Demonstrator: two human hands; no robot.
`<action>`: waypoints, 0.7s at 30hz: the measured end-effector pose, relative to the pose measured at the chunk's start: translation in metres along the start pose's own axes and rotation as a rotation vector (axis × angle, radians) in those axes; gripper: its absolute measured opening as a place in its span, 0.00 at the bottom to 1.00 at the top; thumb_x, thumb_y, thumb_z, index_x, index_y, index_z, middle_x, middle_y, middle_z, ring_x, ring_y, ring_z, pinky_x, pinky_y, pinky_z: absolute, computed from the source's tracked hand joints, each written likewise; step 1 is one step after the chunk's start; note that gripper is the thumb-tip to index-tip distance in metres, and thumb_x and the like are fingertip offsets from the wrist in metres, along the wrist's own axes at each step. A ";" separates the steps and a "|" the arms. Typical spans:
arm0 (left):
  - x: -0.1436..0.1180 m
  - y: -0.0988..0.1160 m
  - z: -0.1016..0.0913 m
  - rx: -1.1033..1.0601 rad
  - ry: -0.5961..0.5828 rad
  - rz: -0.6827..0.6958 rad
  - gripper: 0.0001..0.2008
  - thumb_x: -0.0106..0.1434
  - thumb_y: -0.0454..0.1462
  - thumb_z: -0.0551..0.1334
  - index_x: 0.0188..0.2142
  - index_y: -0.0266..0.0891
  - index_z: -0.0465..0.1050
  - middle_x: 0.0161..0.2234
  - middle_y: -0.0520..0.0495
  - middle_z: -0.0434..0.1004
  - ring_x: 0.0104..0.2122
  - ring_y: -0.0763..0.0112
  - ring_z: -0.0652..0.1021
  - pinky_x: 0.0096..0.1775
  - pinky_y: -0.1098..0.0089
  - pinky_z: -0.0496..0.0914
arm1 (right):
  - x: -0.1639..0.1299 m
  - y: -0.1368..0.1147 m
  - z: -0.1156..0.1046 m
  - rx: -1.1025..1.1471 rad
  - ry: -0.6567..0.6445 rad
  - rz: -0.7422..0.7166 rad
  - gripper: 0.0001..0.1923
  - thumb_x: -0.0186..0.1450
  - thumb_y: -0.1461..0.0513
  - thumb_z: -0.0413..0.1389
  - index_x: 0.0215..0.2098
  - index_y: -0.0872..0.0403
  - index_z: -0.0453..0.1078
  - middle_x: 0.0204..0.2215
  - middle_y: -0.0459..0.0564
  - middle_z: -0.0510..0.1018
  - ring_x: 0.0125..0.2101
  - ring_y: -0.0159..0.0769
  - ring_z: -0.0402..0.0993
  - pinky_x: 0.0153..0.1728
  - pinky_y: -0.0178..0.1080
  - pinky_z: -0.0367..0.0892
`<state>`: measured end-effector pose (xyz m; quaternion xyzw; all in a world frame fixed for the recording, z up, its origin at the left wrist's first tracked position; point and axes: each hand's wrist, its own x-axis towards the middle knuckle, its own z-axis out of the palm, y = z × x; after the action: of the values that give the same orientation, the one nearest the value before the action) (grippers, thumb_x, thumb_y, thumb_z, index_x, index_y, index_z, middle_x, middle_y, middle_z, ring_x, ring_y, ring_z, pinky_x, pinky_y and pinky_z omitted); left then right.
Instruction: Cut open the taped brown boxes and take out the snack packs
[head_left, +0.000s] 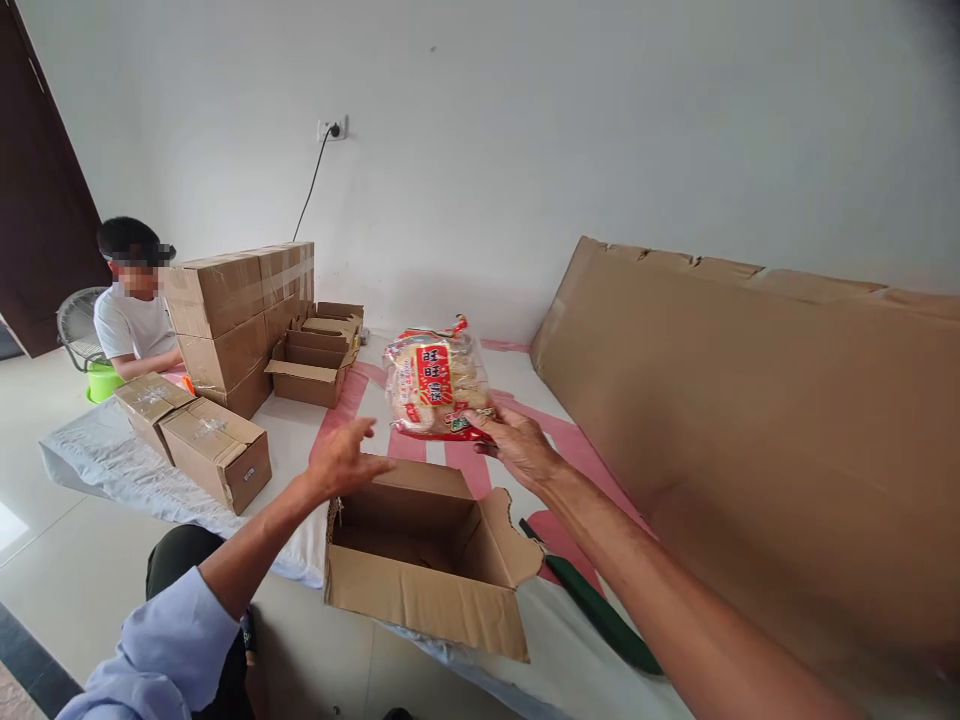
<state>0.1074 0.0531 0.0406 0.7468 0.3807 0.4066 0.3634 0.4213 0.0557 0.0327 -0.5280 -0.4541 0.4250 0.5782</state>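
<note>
The snack bag [436, 380] is up in the air above the far edge of the open box [427, 555], pinched at its lower right corner by the right hand [517, 445]. The left hand [343, 460] hovers spread and empty just left of the bag, over the box's rear flap. A green tool [600, 615] lies right of the box. Sealed cartons [236, 315] and a seated person [135, 310] are far left.

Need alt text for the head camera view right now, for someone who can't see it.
The right hand holds a bag of rice crackers above an open cardboard box, while the left hand hovers open over the box's far flap. Behind, another person sits beside stacked sealed boxes.
</note>
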 end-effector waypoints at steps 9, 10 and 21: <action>-0.074 0.038 0.031 0.702 -0.813 0.243 0.18 0.61 0.50 0.74 0.45 0.43 0.83 0.39 0.39 0.87 0.38 0.48 0.86 0.35 0.61 0.74 | 0.009 0.025 -0.018 -0.233 0.119 -0.032 0.26 0.48 0.46 0.73 0.38 0.52 0.79 0.31 0.50 0.82 0.26 0.33 0.71 0.21 0.34 0.68; -0.075 0.039 0.033 0.746 -0.829 0.241 0.14 0.63 0.47 0.73 0.43 0.43 0.82 0.37 0.40 0.87 0.36 0.49 0.86 0.34 0.62 0.74 | 0.009 0.028 -0.018 -0.259 0.114 -0.032 0.26 0.48 0.46 0.72 0.37 0.52 0.79 0.30 0.50 0.82 0.25 0.33 0.71 0.21 0.35 0.67; -0.022 0.002 -0.028 0.816 -0.486 0.424 0.13 0.54 0.23 0.67 0.21 0.41 0.75 0.28 0.36 0.83 0.36 0.52 0.81 0.47 0.55 0.66 | 0.022 0.041 -0.001 -0.517 -0.049 -0.116 0.19 0.55 0.50 0.66 0.40 0.52 0.81 0.29 0.50 0.85 0.29 0.42 0.78 0.28 0.38 0.69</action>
<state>0.0744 0.0397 0.0467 0.9612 0.2533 0.1045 0.0303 0.4265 0.0802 -0.0061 -0.6208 -0.5911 0.2738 0.4363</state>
